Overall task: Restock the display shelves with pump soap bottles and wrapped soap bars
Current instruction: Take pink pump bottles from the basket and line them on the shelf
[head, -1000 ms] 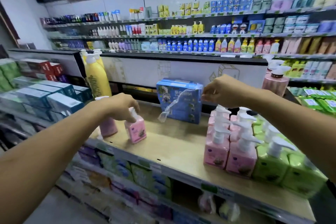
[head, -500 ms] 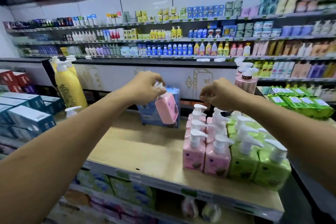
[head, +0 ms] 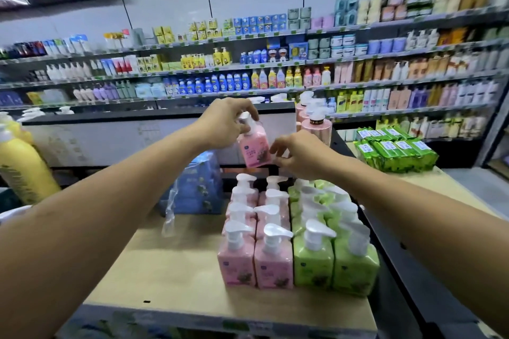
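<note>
Just below the pink bottle [head: 254, 147], pink rows [head: 272, 270] beside green rows [head: 314, 264].

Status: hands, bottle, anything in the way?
Left hand grips square pink pump soap bottle by neck, aloft. Right hand pinches its lower corner. Pink bottle rows below, unobstructed.

The pink pump bottle [head: 254, 147], which 1.0 s ago stands on the shelf [head: 170, 270] under the left hand [head: 223, 124], is now up in the air and tilted, gripped at its pump neck just below that hand's fingers. The left hand has carried it past the blue pack [head: 197, 187] toward the right hand [head: 297, 155]. The right hand, a loose fist held apart 0.5 s ago, now reaches in and pinches the bottle's lower corner, so the 2 hands nearly meet.
</note>
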The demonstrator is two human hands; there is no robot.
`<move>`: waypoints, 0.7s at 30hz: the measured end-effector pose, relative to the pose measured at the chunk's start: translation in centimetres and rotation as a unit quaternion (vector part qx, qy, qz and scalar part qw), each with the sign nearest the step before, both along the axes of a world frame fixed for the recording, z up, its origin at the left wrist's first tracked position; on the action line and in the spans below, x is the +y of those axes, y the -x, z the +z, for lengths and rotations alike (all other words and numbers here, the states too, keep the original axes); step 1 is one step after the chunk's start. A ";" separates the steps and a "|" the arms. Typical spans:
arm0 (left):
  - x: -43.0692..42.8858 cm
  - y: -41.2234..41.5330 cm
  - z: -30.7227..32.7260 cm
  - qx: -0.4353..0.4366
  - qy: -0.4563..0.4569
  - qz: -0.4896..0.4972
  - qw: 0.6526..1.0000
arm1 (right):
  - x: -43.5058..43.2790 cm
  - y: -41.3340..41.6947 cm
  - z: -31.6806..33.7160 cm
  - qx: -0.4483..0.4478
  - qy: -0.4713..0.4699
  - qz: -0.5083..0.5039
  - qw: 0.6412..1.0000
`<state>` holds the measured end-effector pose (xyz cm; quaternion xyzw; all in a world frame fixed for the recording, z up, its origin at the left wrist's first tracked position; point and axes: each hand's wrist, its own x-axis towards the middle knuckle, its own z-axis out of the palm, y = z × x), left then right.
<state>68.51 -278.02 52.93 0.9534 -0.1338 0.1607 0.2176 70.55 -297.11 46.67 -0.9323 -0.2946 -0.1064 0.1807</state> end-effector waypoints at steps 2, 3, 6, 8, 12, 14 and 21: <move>-0.4 -0.8 -0.5 0.011 -0.015 0.001 1.000 | -0.1 -0.5 -0.1 0.002 -0.009 -0.012 1.000; -0.5 -1.1 -0.9 0.017 -0.023 -0.001 1.000 | -0.1 -0.7 -0.1 0.007 -0.010 -0.017 1.000; -1.0 -1.7 -2.3 0.037 -0.048 -0.020 0.998 | 0.1 -0.9 -0.2 0.028 -0.012 -0.012 0.999; -1.4 -2.0 -3.5 0.045 -0.068 -0.033 0.996 | 0.1 -1.0 -0.2 0.039 0.018 -0.005 0.999; -2.0 -2.5 -5.8 0.052 -0.070 -0.035 0.996 | 0.1 -0.6 0.1 0.050 0.090 -0.007 0.995; -1.9 -2.8 -6.3 0.053 -0.070 -0.030 0.996 | 0.2 -0.3 0.0 0.045 0.098 0.003 0.994; 0.0 -3.4 -5.7 0.082 -0.096 -0.041 0.991 | 0.7 0.2 -0.1 0.012 0.108 0.037 0.993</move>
